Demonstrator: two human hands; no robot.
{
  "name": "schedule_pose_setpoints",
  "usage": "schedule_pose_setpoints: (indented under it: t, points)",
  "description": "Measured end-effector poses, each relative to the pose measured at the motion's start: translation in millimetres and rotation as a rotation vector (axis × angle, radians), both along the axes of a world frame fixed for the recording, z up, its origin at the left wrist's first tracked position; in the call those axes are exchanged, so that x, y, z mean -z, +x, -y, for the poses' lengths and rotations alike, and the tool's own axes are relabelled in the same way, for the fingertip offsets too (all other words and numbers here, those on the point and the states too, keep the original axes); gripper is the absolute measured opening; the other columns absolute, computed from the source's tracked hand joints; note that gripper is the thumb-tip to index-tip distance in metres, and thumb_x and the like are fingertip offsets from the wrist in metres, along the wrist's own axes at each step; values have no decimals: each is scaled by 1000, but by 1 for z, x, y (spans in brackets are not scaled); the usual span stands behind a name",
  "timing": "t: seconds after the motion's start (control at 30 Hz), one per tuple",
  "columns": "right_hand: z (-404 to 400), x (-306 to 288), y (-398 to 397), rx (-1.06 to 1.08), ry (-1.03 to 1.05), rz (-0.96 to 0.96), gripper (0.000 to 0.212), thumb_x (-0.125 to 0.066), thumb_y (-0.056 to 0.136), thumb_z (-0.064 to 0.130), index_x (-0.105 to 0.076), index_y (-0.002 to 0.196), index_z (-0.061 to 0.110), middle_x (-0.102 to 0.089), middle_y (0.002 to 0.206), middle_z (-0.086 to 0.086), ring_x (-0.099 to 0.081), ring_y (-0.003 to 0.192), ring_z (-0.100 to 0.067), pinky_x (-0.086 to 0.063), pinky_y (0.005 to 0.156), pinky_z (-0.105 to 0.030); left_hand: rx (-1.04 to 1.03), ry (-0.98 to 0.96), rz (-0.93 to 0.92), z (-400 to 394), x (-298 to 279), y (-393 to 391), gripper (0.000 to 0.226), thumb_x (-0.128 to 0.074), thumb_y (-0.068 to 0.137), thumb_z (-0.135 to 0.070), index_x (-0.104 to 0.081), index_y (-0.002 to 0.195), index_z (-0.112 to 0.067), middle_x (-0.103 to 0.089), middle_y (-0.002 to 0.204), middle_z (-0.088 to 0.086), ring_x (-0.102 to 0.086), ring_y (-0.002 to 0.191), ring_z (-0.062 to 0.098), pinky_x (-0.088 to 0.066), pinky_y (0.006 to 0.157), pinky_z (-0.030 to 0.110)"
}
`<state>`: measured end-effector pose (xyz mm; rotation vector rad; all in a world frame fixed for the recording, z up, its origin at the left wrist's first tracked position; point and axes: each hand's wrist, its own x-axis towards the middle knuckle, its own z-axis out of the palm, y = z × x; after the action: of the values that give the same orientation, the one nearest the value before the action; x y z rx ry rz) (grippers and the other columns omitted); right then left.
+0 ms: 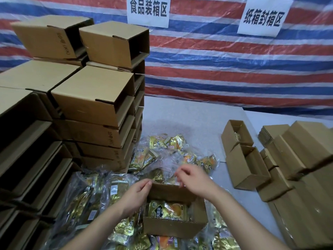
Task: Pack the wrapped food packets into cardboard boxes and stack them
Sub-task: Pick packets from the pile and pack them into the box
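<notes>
A small open cardboard box [173, 227] sits low in the middle among loose packets, with a gold and orange wrapped packet [166, 211] lying inside it. My left hand [135, 197] pinches the left end of the box's far flap [167, 191] between thumb and fingers. My right hand [193, 178] curls over the right end of the same flap; whether its fingertips grip the flap I cannot tell. Several more gold packets [167, 152] lie heaped in clear plastic beyond the box and to its left [90, 202].
Tall stacks of cardboard boxes [93, 98] fill the left side. On the right stand two open boxes [246, 165] and stacks of folded boxes [302, 156]. A grey table top [189, 120] stretches behind, backed by a striped tarp with two white signs.
</notes>
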<state>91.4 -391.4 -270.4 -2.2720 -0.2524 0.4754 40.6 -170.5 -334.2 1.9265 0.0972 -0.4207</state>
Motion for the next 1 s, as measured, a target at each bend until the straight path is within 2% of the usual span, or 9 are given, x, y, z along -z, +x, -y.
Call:
schedule_pose_setpoints:
  t: [0.1,0.2,0.27,0.33,0.47,0.57,0.77,0.9,1.0]
  points:
    - [6,4,8,65,-119,202,33,-43,102,37,-52,71,27,-55,67,6,-52,62,-9,-41,59,-31,10,7,-14,-1,-1,0,28,-38,106,-36,-64,110,-28,-66,105,3,-62,97,17,-48,83,23]
    - [5,31,-4,-19,-337,88,42,-30,106,44,-52,77,22,-57,74,6,-55,70,-8,-39,66,-29,30,28,-14,-4,-1,0,27,-38,106,-37,-63,107,-31,-66,105,2,-62,97,14,-48,82,21]
    - [4,45,-15,-22,-406,60,51,-21,106,47,-55,76,23,-59,72,4,-57,67,-6,-39,60,-21,40,44,-26,-4,0,-1,24,-39,105,-39,-62,106,-34,-67,108,1,-62,100,15,-47,81,19]
    - [6,49,-17,1,-402,87,51,-19,107,46,-52,73,25,-58,69,3,-57,64,-4,-34,53,-15,33,41,-45,-3,1,1,25,-40,105,-41,-63,103,-33,-67,106,-1,-62,99,14,-47,80,19]
    - [11,45,-16,-7,-363,32,48,-25,106,44,-50,70,26,-55,69,5,-54,62,-4,-35,53,-19,65,105,-56,-2,-8,21,47,-34,103,-50,-68,99,-18,-66,93,-6,-60,84,4,-43,71,17]
    - [15,45,-13,-1,-346,3,44,-30,105,43,-49,70,26,-54,69,6,-51,62,-5,-34,52,-21,2,135,-15,2,-10,51,40,-38,105,-41,-69,95,-17,-70,91,-1,-64,82,14,-50,70,25]
    - [19,39,19,17,-296,-32,39,-36,103,38,-49,71,21,-55,68,2,-53,62,-14,-38,55,-31,49,503,51,8,15,122,26,-44,103,-29,-63,104,-10,-66,102,11,-64,88,24,-51,74,32]
    - [17,35,47,70,-243,-3,35,-39,102,37,-53,77,18,-59,74,-1,-56,67,-16,-44,62,-32,88,779,18,9,43,160,41,-47,99,-32,-52,134,-12,-51,138,13,-50,125,30,-43,103,38]
    - [17,37,66,103,-208,13,33,-39,101,41,-55,81,20,-62,77,0,-62,71,-17,-50,68,-36,53,860,13,7,62,176,41,-48,95,-29,-53,133,-14,-50,139,11,-48,128,30,-42,105,39]
